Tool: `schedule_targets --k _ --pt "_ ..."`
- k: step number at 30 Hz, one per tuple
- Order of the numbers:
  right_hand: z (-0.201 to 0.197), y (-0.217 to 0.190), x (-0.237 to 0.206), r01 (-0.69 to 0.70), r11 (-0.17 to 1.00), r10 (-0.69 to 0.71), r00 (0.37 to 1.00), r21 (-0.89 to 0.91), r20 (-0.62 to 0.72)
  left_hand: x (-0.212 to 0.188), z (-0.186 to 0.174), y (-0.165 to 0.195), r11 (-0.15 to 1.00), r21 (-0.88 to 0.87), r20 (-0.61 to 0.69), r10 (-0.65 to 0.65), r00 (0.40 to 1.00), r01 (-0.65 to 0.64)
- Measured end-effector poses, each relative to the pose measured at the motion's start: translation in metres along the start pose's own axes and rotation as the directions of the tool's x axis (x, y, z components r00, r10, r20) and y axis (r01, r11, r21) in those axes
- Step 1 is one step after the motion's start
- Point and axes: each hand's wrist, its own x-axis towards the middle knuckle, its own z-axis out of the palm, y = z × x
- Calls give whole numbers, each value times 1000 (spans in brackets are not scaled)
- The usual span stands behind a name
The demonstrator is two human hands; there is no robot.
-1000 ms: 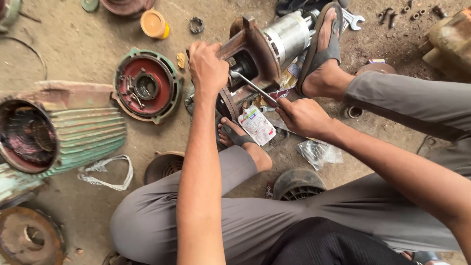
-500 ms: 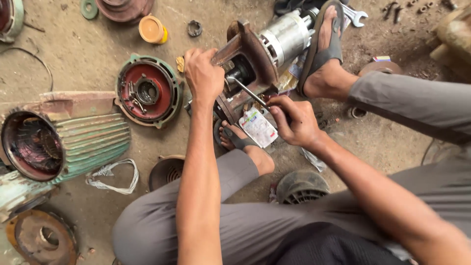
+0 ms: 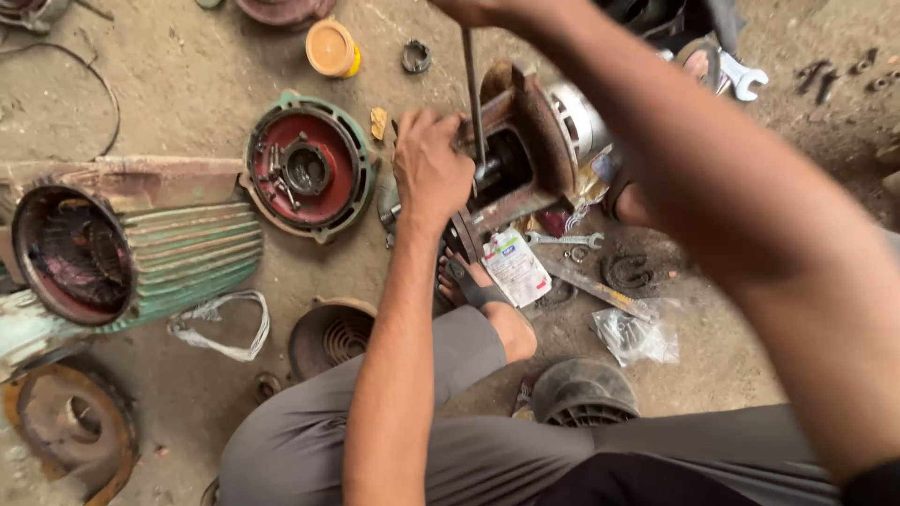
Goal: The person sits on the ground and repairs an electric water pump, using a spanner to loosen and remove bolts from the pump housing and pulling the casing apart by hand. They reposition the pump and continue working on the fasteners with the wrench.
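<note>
Compared with half a second back, our right hand (image 3: 473, 9) has swung way up to the top edge of the shot, so now the whole right forearm cuts across the right side and hides the foot and most of the shiny motor body (image 3: 574, 117) behind it. That hand is mostly out of frame, fingers wrapped round the top of the long metal rod (image 3: 472, 94), which stands nearly upright with its tip down in the opening of the rusty end bracket (image 3: 525, 141). Before, it was low and held the rod at a slant. Our left hand (image 3: 431, 169) hasn't moved, fingers curled tight on the bracket's left edge. Around us on the dirt floor: the red end cover (image 3: 309, 167) just left of that hand, the green finned motor housing (image 3: 141, 253) further left, an orange tub (image 3: 330, 47) up top, and a fan cover (image 3: 583, 392) by our knee.
</note>
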Motion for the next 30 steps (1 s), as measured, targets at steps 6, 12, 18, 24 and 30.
schedule_targets --k 6,12,18,24,30 --pt "-1 11 -46 39 973 8 979 -226 205 -13 3 3 1000 20 -22 -14 1000 14" --pt "-36 37 -141 147 902 -50 969 -406 241 -9 11 -4 999 5 -15 -48 999 48" --pt "65 18 -320 65 992 -61 997 -103 47 -5 15 -7 999 16 -23 -40 999 41" --pt "135 1 -344 206 968 -162 950 143 -268 -6 14 -2 997 54 -1 -48 999 48" --pt "127 13 -337 282 925 -222 945 256 -241 -2 15 -2 994 46 30 -101 994 100"
